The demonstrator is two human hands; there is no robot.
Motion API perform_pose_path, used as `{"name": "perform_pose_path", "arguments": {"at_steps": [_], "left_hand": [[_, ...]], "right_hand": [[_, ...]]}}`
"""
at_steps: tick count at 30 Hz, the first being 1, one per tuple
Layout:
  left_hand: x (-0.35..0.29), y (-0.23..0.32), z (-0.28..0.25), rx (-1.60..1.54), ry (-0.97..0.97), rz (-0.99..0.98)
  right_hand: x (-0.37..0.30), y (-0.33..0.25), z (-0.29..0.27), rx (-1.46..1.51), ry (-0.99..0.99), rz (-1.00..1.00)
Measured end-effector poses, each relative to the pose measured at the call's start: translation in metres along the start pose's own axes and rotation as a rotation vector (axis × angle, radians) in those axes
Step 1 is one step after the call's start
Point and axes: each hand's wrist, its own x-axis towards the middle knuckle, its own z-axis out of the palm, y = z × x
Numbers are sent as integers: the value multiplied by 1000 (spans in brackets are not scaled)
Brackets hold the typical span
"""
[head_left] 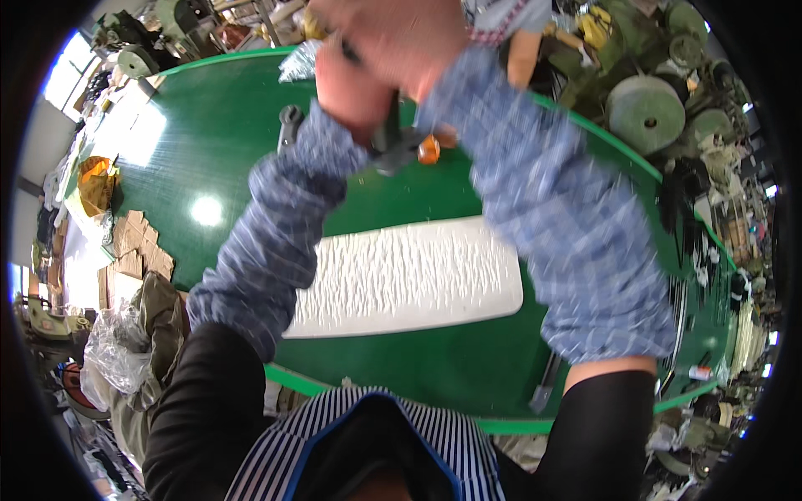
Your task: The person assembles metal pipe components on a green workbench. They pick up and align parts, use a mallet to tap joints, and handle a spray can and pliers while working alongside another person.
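Observation:
My two hands are raised together at the top of the view, both smeared by motion. My left hand (355,90) looks closed, with its fingers wrapped round. My right hand (405,37) overlaps it from above, and its fingers are blurred and partly cut off by the frame. What they hold, if anything, is hidden. A dark tool-like object (393,149) shows just below the left hand; I cannot tell if it is held or lies on the table. Nearer to me, a white board (409,280) with rows of wavy white strips lies between my forearms.
The green table (451,367) has a dark tool (291,125) and a small orange item (428,150) at the back. A dark-handled tool (545,386) lies at the near right. Cardboard (138,242) and plastic wrap (117,346) sit left. Another person's arm (524,58) is across the table.

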Motion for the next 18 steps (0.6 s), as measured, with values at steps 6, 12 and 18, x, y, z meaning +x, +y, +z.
{"name": "perform_pose_path", "arguments": {"at_steps": [6,12,18], "left_hand": [[15,2,10,380,319,591],[-3,14,7,-196,134,224],[-10,5,13,-277,333,152]], "right_hand": [[6,-5,13,-134,-48,4],[7,-20,11,-265,-81,-141],[-6,0,27,-183,-19,-67]]}}
